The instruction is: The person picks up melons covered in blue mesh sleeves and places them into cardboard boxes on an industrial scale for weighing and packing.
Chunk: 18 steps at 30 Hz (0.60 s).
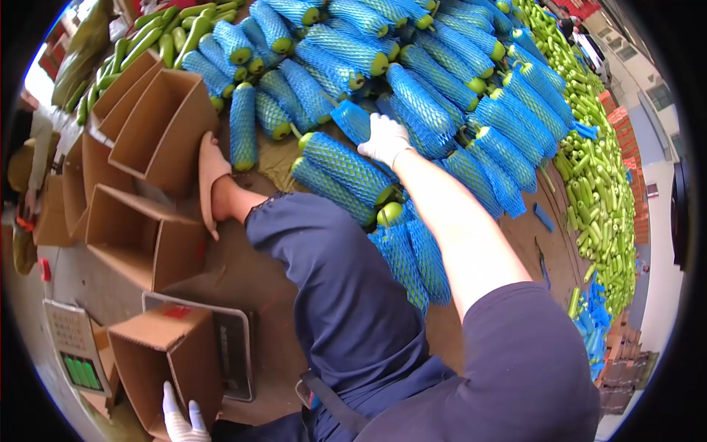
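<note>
My right hand [384, 140], in a white glove, reaches into a pile of long green gourds in blue net sleeves. Its fingers are closed around the near end of one blue-sleeved gourd [352, 121], partly hidden by the hand. Netted gourds [346, 168] lie just below it. At the bottom left, my left hand [183, 423], also gloved, has its fingers apart at the open mouth of a cardboard box [158, 331]. That box stands on a platform scale [239, 353], and its inside shows bare cardboard where visible.
Open cardboard boxes [136, 228] stand at the left, beside my sandalled foot [213, 177]. The scale's display panel [74, 342] is at lower left. Bare gourds [158, 37] lie at upper left, and a long heap of them [589, 184] runs down the right.
</note>
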Motion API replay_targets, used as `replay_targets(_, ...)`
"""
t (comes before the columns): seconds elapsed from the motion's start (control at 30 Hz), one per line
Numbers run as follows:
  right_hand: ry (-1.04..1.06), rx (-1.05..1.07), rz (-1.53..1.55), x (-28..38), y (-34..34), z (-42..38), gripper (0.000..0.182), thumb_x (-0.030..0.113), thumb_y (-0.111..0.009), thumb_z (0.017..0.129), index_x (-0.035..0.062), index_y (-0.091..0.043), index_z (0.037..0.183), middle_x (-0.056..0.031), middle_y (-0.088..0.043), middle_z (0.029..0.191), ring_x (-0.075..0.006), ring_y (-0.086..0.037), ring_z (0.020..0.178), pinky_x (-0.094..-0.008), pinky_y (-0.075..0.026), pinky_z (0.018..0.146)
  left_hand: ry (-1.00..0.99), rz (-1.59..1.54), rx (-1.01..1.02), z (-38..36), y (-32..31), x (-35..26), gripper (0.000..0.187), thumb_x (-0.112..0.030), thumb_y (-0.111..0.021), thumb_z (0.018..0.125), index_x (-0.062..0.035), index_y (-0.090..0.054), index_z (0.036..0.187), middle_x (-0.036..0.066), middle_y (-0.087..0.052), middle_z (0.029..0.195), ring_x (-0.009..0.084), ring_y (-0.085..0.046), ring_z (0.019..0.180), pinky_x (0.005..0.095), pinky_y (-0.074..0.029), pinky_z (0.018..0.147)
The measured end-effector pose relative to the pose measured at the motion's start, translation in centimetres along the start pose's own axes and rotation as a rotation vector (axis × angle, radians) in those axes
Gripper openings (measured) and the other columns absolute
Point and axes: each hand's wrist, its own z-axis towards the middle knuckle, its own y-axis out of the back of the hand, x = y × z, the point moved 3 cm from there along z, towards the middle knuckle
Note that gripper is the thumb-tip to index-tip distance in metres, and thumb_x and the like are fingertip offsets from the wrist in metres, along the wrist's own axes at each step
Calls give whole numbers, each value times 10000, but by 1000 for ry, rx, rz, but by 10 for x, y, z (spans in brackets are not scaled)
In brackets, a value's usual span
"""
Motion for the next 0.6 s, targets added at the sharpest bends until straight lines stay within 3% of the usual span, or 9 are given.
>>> replay_targets(0.03, -40, 26, -39, -4, -10, 5, 749, 459, -802, 699, 38, -531, 1257, -176, -616, 1236, -310, -640, 1139, -418, -525, 964, -14, 4, 1, 2, 0, -5, 547, -289, -565, 1004, 28, -453, 1436, 260, -511, 1420, 372, -502, 1310, 394, -377, 1117)
replay_targets(0.1, -61, 81, -22, -10, -21, 5, 731, 465, -800, 703, 42, -544, 1241, -173, -618, 1246, -309, -641, 1142, -419, -527, 959, 63, 89, 42, 4, 1, -14, 557, -289, -563, 1005, 35, -440, 1442, 258, -506, 1426, 379, -499, 1311, 402, -373, 1118)
replay_targets(0.17, 31, 137, 66, -28, -39, 17, 708, 459, -788, 736, 64, -549, 1273, -164, -603, 1257, -321, -606, 1171, -440, -505, 970, 51, -24, 49, 8, -6, -3, 566, -291, -557, 1007, 44, -429, 1445, 261, -504, 1428, 375, -495, 1317, 398, -366, 1120)
replay_targets(0.27, 212, -435, -193, -50, 20, 14, 768, 462, -800, 700, 71, -537, 1306, -122, -561, 1223, -298, -535, 1168, -428, -429, 997, 64, -24, 50, 13, -4, -10, 570, -286, -561, 1004, 53, -425, 1442, 263, -508, 1421, 377, -499, 1308, 394, -365, 1117)
replay_targets(0.3, 170, -574, -331, -66, 34, 16, 801, 452, -807, 681, 65, -522, 1322, -128, -562, 1221, -292, -525, 1182, -423, -405, 1018, 76, -32, 53, 13, -4, -13, 570, -285, -564, 1002, 53, -426, 1441, 263, -511, 1418, 379, -501, 1305, 394, -365, 1116)
replay_targets(0.4, 51, -599, -379, -111, 51, 23, 809, 454, -804, 701, 49, -504, 1334, -137, -571, 1250, -320, -562, 1171, -441, -447, 982, 79, -22, 60, 19, -4, -21, 573, -274, -575, 997, 51, -424, 1443, 260, -505, 1424, 377, -495, 1309, 394, -360, 1119)
replay_targets(0.47, -221, -85, -145, -128, 46, 30, 863, 463, -798, 718, 31, -462, 1386, -170, -611, 1250, -348, -607, 1154, -459, -488, 960, 66, -5, 61, 21, -6, -23, 575, -270, -579, 995, 50, -422, 1445, 258, -501, 1429, 374, -491, 1315, 393, -357, 1121)
replay_targets(0.5, -230, -82, -139, -127, 48, 24, 863, 463, -798, 718, 31, -462, 1386, -170, -611, 1250, -348, -607, 1154, -459, -488, 960, 72, -15, 60, 20, -6, -25, 578, -265, -584, 992, 49, -419, 1449, 256, -498, 1433, 370, -486, 1322, 390, -354, 1124)
replay_targets(0.6, -105, 3, 327, -113, 45, 1, 799, 525, -777, 694, 31, -532, 1273, -215, -676, 1130, -345, -657, 1080, -441, -506, 925, 81, -42, 54, 18, -4, -27, 582, -255, -591, 989, 48, -414, 1454, 253, -494, 1440, 362, -476, 1334, 386, -348, 1130)
